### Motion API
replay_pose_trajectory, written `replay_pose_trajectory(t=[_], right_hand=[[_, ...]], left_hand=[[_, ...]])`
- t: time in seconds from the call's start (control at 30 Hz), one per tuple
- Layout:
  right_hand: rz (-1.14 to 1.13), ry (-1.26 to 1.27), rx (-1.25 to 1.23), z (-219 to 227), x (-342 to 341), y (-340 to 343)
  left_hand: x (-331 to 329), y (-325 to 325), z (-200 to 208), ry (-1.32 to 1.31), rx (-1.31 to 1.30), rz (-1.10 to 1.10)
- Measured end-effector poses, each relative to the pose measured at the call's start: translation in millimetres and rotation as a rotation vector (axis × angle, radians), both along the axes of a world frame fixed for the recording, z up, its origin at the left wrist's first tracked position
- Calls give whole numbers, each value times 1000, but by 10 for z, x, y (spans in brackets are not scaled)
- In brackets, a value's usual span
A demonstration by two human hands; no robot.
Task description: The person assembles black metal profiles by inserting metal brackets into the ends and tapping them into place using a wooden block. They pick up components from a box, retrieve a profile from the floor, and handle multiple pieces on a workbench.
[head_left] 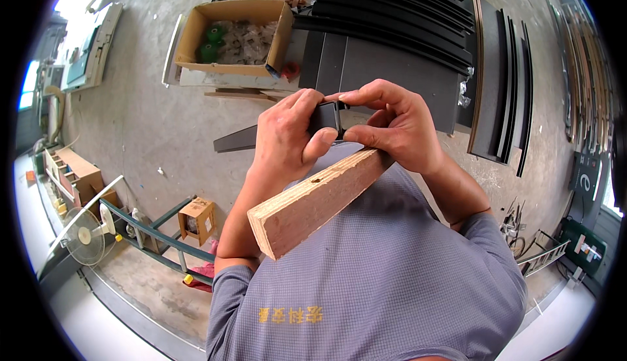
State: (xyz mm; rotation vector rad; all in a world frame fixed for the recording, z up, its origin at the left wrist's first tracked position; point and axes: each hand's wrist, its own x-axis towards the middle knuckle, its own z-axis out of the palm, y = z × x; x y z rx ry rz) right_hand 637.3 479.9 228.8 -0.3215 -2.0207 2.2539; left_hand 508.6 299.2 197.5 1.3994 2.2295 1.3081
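My left hand (pixel 282 129) is wrapped round a dark grey metal profile (pixel 236 140), whose long end sticks out to the left. At the profile's right end sits a small black end cap (pixel 341 116). The thumb and index finger of my right hand (pixel 406 126) pinch this cap from below and above. A thick wooden block (pixel 313 205) with a layered edge and a small dark hole slants down to the left in front of my shirt. Its upper right end passes under my right hand, where the grip on it is hidden.
Black profiles (pixel 392 8) lie across a dark work surface (pixel 398 73) ahead. Left of them stands an open cardboard box (pixel 186 41) of small bagged parts. More long strips (pixel 503 86) lie at right. A fan (pixel 85 233) and a green metal frame (pixel 150 233) stand lower left.
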Motion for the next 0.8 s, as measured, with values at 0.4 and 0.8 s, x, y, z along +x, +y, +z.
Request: replay_pose_trajectory(t=[0.4, 0.8], right_hand=[[-57, -49, 11, -140, 26, -105], [-59, 10, 13, -167, 4, -156]], left_hand=[[17, -11, 108, -220, -65, 11], [44, -45, -100, -239, -32, 15]])
